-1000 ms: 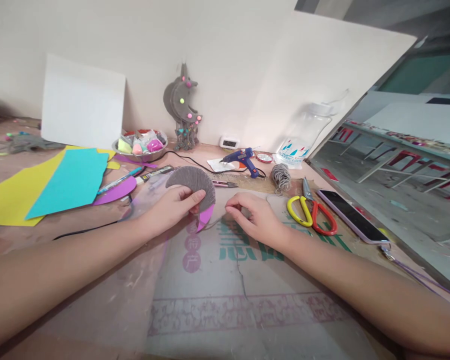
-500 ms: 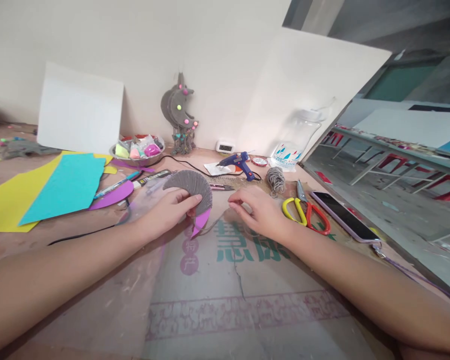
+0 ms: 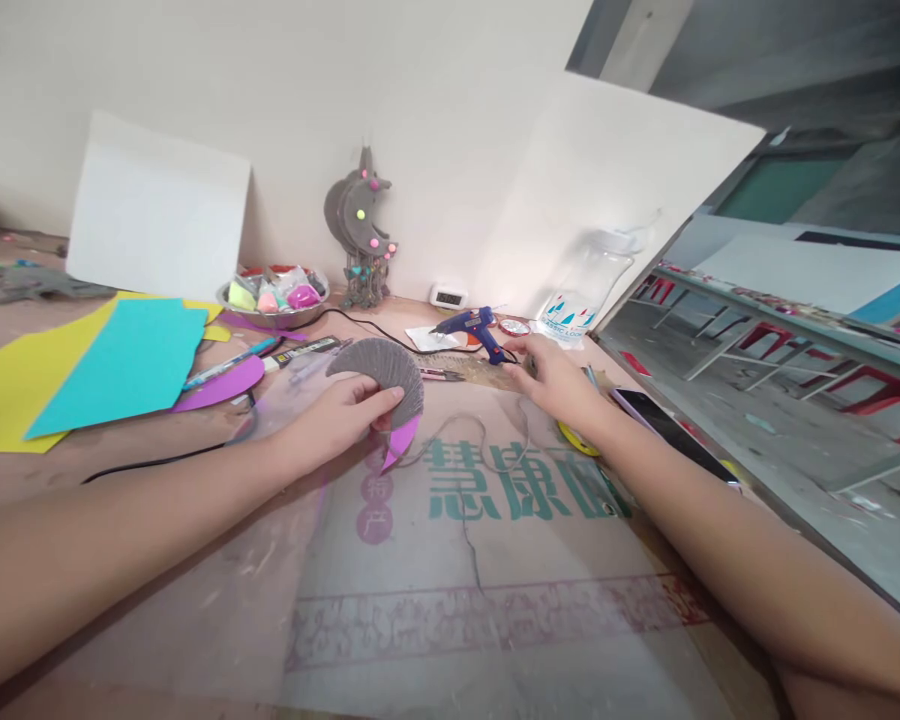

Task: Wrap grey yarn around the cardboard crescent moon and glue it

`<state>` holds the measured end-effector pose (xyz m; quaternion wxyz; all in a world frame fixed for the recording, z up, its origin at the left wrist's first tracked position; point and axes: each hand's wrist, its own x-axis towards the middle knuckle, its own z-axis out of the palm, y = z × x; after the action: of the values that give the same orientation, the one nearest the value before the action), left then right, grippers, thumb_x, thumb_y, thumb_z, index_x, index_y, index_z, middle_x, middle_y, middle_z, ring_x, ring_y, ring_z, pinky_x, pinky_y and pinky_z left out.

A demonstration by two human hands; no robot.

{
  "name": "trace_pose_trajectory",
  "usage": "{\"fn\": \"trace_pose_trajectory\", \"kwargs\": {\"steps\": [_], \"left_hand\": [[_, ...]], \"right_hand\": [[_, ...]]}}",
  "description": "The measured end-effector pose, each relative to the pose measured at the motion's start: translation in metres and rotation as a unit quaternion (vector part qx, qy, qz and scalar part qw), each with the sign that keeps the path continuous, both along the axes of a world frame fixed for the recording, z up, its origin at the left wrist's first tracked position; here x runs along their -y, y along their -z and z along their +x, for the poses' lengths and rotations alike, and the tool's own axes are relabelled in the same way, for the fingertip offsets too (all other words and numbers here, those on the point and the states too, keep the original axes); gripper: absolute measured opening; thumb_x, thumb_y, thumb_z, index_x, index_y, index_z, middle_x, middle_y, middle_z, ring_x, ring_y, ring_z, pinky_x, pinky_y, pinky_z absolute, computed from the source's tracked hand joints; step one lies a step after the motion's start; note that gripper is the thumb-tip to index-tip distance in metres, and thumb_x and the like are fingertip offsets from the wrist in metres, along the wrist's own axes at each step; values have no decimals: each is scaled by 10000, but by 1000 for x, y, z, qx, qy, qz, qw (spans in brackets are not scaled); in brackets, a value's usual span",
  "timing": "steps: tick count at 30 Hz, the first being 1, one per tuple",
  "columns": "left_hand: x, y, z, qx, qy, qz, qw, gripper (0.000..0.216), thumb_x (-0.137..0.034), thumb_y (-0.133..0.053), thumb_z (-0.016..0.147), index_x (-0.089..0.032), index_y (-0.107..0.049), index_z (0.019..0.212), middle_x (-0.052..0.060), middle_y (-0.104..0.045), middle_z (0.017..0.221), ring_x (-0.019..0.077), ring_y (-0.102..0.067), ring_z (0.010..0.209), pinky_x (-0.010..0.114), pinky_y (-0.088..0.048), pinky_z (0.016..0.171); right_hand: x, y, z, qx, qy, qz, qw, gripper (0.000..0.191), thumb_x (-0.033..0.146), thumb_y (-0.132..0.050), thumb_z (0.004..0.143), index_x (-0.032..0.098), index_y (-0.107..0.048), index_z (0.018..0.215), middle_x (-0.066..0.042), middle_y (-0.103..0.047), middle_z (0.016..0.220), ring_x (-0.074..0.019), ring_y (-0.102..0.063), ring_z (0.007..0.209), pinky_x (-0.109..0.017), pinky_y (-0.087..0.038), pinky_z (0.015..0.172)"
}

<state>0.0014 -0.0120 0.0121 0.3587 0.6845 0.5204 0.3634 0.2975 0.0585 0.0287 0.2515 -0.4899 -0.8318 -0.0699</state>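
On the counter (image 3: 142, 425), a printed plastic sheet (image 3: 390, 620) is lying nearest; above it the left hand (image 3: 352, 410) is pinching a grey-wrapped crescent (image 3: 381, 368), whose purple tip (image 3: 401, 440) is pointing down. Loose grey yarn (image 3: 483, 432) is curving from beside this tip toward the yarn ball (image 3: 531, 367), which the right hand (image 3: 555, 380) is partly covering; whether its grip is pressing together, I cannot tell. Behind, a blue glue gun (image 3: 480, 325) is lying

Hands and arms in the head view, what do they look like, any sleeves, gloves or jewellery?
The left hand and right hand are bare, without gloves. The left forearm and right forearm show no sleeve, watch or bracelet as far as the frame reaches. I can't make out any ring, though parts of both hands are hidden.
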Motion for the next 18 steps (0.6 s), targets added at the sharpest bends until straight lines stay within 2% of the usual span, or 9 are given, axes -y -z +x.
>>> {"fn": "trace_pose_trajectory", "kwargs": {"steps": [5,10,14,18], "left_hand": [[-1,0,0,0,1,7,1000,412,-472,-474,831,-179,-535,549,6,-547,603,143,-550,594,245,-403,537],[-2,-2,1,-11,3,13,1000,410,-452,-472,837,-176,-542,541,9,-559,603,145,-557,612,244,-410,564],[-2,-2,1,-4,0,4,1000,404,-443,-478,838,-177,-529,537,7,-535,580,139,-537,574,243,-399,521],[-4,5,0,29,23,10,999,412,-450,-489,835,-172,-536,534,12,-514,598,137,-538,576,234,-409,493]], "right_hand": [[-5,2,5,1,21,-49,999,449,349,-520,849,144,-528,1249,-148,-540,1319,-286,-484,1243,-450,-366,1050],[-19,-2,0,-26,85,-128,988,601,401,-529,849,104,-440,1364,-160,-475,1400,-286,-457,1281,-434,-350,1066],[-45,-6,-12,-38,104,-170,979,563,370,-557,838,142,-473,1346,-122,-524,1366,-261,-523,1215,-380,-393,1024],[-77,-1,-28,-47,131,-183,973,457,336,-582,821,128,-572,1228,-123,-647,1191,-236,-645,992,-336,-491,867]]}}
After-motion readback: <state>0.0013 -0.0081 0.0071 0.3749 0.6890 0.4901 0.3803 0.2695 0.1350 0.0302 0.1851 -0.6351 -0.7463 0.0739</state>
